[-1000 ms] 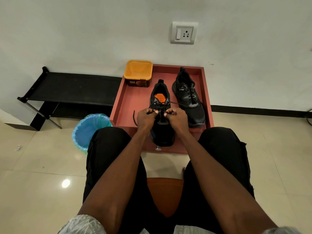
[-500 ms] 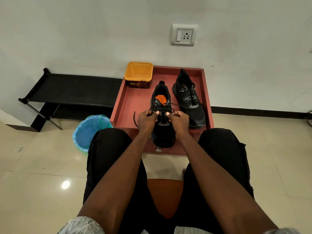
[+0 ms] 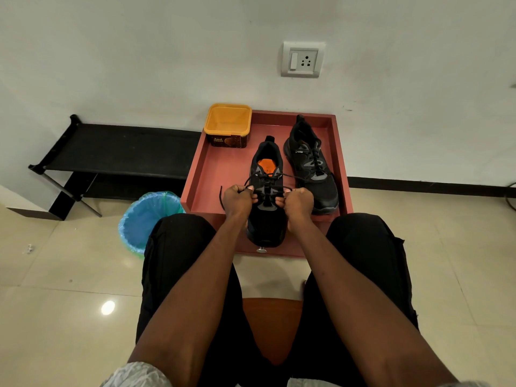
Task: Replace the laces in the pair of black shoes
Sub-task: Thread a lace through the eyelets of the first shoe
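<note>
Two black shoes are sitting in the red tray (image 3: 203, 174) in front of your knees, and you are working on the nearer shoe (image 3: 266, 196), the one with the orange insole, whose toe is pointing back at you over the tray's front edge. Your left hand (image 3: 237, 198) is curling its fingers into a fist around the black lace (image 3: 268, 177) on the shoe's left side, thumb and forefinger pinching the strand just beside the eyelets. Your right hand (image 3: 297, 201) is doing the same on the other side, fingers folded tight on the lace close to the tongue. One loose end is trailing from your left fist down onto the tray floor, and another strand is running off to the right across the neighbouring shoe. That second shoe (image 3: 311, 166) is lying just beside the first, laced and untouched, heel toward the wall. An open orange tub (image 3: 227, 125) is standing at the tray's far left corner. A blue-lined bin (image 3: 148, 219) is sitting on the floor near your left knee, with a low black rack (image 3: 117, 149) along the wall behind it.
</note>
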The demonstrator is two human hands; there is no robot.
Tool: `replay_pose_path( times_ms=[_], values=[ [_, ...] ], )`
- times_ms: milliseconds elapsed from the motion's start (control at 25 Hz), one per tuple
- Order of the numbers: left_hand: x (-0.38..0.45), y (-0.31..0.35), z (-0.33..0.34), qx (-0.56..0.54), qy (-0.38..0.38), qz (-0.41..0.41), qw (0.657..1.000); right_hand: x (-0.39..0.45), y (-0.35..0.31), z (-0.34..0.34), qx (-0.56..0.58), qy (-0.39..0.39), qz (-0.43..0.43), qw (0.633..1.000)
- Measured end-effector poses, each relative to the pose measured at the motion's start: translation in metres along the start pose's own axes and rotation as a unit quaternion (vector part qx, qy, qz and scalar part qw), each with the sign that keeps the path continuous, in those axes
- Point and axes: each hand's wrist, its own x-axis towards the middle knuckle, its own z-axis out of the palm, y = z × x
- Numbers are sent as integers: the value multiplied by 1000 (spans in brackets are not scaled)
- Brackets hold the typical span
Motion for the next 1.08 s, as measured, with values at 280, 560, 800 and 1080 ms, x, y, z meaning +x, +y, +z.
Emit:
replay_pose_path(
  times_ms=[280,560,800,1080],
  values=[
    [7,18,-16,-45,-67,-31,996,0,-21,-16,58,-138,3,989],
    [9,0,0,118,-61,121,984,6,2,-1,-191,-56,-201,959],
    [0,0,8,199,-7,219,955,-3,4,2,-270,-52,-317,908],
    [4,2,4,54,-16,127,990,-1,-5,4,-162,-37,-170,971]
  ],
)
